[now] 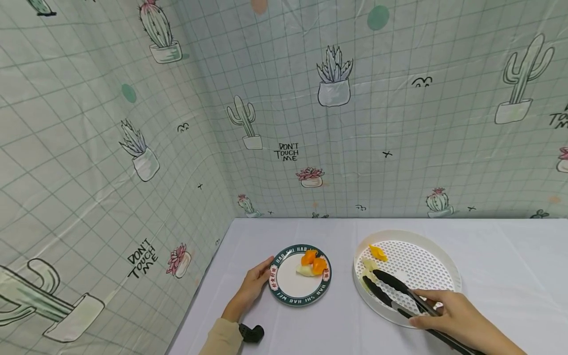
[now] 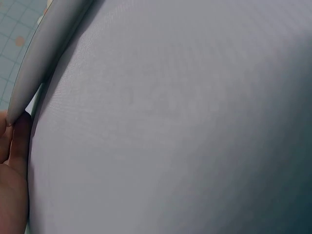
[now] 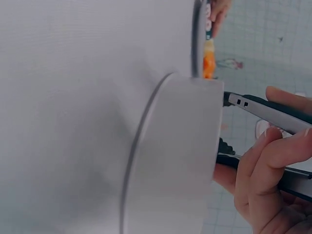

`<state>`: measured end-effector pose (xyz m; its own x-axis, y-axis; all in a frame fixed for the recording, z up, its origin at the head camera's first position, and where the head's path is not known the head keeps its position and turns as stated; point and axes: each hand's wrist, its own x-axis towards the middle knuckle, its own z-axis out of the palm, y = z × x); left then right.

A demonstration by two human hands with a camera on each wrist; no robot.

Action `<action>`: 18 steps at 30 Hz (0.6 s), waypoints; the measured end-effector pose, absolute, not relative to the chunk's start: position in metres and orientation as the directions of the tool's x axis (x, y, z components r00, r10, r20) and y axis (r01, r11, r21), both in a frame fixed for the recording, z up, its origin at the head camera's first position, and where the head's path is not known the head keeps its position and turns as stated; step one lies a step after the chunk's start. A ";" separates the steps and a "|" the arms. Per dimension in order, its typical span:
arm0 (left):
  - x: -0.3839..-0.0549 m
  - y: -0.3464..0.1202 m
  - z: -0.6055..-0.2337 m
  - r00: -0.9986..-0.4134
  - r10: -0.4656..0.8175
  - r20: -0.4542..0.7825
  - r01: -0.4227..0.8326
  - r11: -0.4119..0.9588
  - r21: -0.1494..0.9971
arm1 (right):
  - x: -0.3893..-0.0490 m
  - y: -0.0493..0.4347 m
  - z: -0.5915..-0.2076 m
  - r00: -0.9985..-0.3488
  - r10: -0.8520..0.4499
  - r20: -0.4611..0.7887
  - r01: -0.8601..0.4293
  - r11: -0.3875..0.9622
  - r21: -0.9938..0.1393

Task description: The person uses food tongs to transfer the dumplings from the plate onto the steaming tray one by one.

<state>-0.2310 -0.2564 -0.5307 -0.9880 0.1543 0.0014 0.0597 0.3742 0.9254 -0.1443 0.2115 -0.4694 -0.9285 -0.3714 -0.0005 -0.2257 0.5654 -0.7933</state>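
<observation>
At the left edge of a white plate with a green patterned rim [image 1: 298,302], my left hand [image 1: 256,281] grips the rim. On the plate lie two orange pieces [image 1: 318,266] and a pale green piece [image 1: 305,270]. My right hand [image 1: 450,315] holds black-tipped tongs [image 1: 412,296], thumb on one arm and fingers on the other. The tong tips are apart, low over the left side of a round white perforated tray [image 1: 452,266]. Beside the tips lies a pale yellow-green piece [image 1: 369,266], partly hidden. A yellow-orange piece [image 1: 378,253] lies behind it in the tray.
A white cloth covers the table [image 1: 343,315]. Curtains printed with cacti [image 1: 335,79] hang behind the table and along its left side. A black wrist device [image 1: 252,333] sits at the left wrist. The plate and tray stand apart, side by side.
</observation>
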 end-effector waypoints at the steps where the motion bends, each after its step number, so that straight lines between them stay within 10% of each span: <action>1: -0.231 -0.256 -0.531 -0.988 0.156 0.000 0.059 0.375 0.925 | -0.144 0.212 -0.468 -0.932 -0.363 0.013 -0.239 0.584 -0.776; 18: -0.231 -0.255 -0.529 -0.990 0.139 -0.009 0.044 0.371 0.928 | -0.147 0.163 -0.445 -0.955 -0.289 0.074 -0.227 0.541 -0.810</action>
<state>-0.2312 -0.2547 -0.5292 -0.9903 0.1387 -0.0085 0.0440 0.3710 0.9276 -0.1470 0.1633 -0.4446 -0.9545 -0.2888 0.0742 -0.2266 0.5408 -0.8100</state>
